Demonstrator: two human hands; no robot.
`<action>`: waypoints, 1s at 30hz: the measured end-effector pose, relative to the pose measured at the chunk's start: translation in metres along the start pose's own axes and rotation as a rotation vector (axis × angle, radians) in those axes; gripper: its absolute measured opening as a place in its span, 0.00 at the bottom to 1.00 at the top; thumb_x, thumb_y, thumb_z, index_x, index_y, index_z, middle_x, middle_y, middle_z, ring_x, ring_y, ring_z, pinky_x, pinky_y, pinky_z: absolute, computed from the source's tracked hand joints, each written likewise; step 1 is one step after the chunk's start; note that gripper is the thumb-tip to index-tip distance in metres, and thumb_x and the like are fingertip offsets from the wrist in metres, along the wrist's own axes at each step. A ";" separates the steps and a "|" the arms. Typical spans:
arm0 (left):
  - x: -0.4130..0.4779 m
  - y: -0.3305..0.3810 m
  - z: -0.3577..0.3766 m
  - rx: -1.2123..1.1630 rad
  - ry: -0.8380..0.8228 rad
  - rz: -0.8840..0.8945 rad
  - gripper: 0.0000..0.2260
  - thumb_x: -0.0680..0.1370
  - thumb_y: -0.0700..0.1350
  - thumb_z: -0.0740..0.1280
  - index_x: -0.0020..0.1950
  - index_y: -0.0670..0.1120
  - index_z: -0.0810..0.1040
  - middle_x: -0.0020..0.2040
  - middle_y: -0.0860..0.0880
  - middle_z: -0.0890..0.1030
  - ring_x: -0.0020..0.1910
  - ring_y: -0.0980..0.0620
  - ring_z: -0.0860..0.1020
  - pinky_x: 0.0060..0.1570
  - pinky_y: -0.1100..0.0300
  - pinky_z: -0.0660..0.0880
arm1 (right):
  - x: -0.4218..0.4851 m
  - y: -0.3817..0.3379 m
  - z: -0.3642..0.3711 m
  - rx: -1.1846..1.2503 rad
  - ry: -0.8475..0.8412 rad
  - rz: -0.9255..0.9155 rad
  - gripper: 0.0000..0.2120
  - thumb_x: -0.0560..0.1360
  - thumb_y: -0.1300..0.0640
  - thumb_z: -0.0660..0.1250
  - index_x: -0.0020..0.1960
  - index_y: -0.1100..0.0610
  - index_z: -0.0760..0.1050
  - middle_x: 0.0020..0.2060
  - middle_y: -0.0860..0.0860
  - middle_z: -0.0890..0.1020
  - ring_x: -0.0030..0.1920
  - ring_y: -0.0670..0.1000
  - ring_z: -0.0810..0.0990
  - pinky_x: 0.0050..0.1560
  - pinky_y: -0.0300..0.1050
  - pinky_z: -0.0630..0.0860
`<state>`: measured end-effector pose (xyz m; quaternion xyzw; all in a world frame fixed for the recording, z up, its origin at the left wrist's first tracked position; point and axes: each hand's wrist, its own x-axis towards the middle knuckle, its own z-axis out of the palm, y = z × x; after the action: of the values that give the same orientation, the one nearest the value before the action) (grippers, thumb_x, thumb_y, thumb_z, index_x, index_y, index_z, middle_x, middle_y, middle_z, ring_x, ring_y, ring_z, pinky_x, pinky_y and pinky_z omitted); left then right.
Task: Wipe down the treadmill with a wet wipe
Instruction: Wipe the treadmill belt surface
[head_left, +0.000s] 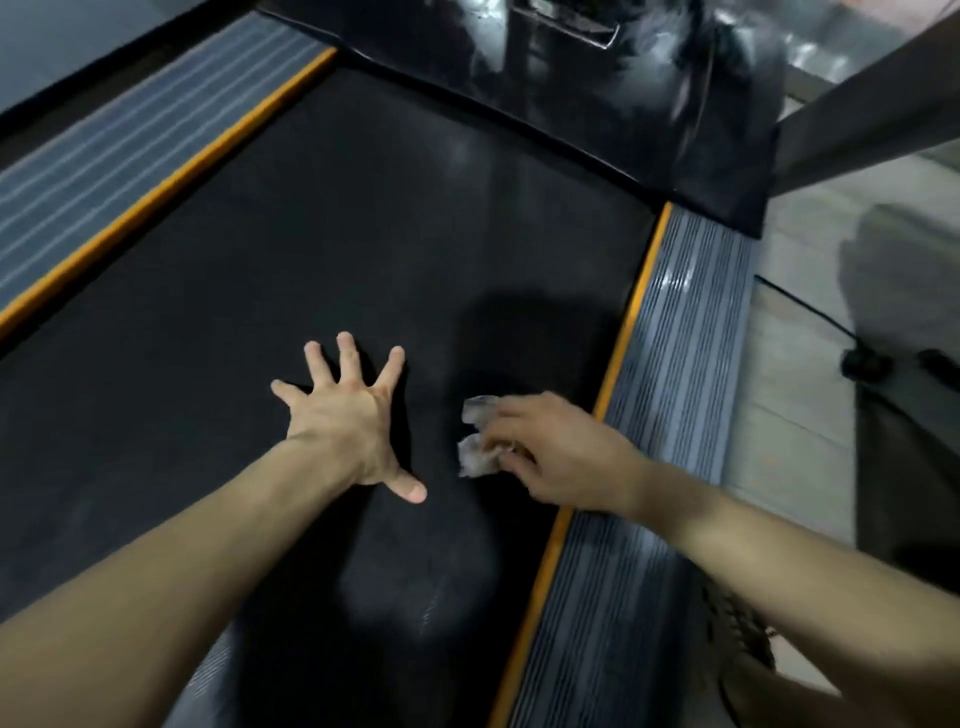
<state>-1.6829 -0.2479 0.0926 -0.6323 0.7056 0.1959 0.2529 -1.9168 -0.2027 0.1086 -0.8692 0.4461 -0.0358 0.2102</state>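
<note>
Head view, looking down at the treadmill belt (363, 234), black, fills most of the frame. Left hand (345, 421) lies palm down on the belt nr the middle, fingers straight & spread wide, thumb out to the side; holds nothing. Right hand (561, 457) is just beside it, to the right, fingers curled over a crumpled wet wipe (477, 444), whitish-grey, bunched into a wad. Wipe sticks out past the fingertips on the side toward the left hand. It is down at the belt surface, close to the belt's right edge; can't tell how hard it is pressed. Hands apart, not touching, w/ bare belt btwn them. Right forearm crosses the orange strip (618, 358) & the ribbed grey right side rail (680, 374). Matching left side rail (104, 156) runs along the far left. Glossy black motor cover (571, 104) at the top end of the belt, w/ reflections on it. Pale floor (789, 395) to the right of the treadmill; a thin black cable w/ a dark plug (862, 362) lies on it. Faint lighter smear on the belt below the hands. Right hand & wipe slightly blurred.
</note>
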 end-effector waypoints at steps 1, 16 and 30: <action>0.000 0.004 -0.003 0.023 -0.003 -0.015 0.78 0.52 0.78 0.79 0.83 0.58 0.27 0.84 0.38 0.32 0.83 0.27 0.37 0.76 0.24 0.56 | 0.006 0.022 -0.008 -0.047 0.013 0.001 0.11 0.75 0.62 0.71 0.56 0.52 0.83 0.56 0.49 0.84 0.59 0.48 0.77 0.62 0.40 0.71; 0.055 0.041 -0.078 0.088 0.157 0.217 0.75 0.52 0.75 0.81 0.84 0.63 0.33 0.86 0.46 0.33 0.85 0.35 0.36 0.78 0.26 0.56 | 0.043 0.124 -0.052 -0.122 0.224 0.297 0.11 0.75 0.66 0.70 0.54 0.56 0.84 0.50 0.55 0.82 0.52 0.52 0.79 0.54 0.46 0.73; 0.075 0.047 -0.079 0.157 0.073 0.215 0.78 0.49 0.76 0.80 0.82 0.66 0.29 0.86 0.48 0.32 0.85 0.34 0.39 0.76 0.27 0.61 | 0.084 0.199 -0.085 -0.162 0.332 0.562 0.09 0.81 0.64 0.65 0.50 0.58 0.84 0.54 0.60 0.83 0.57 0.61 0.81 0.56 0.49 0.76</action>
<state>-1.7439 -0.3490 0.1081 -0.5380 0.7912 0.1429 0.2534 -2.0388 -0.3990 0.0961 -0.7083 0.6980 -0.0821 0.0663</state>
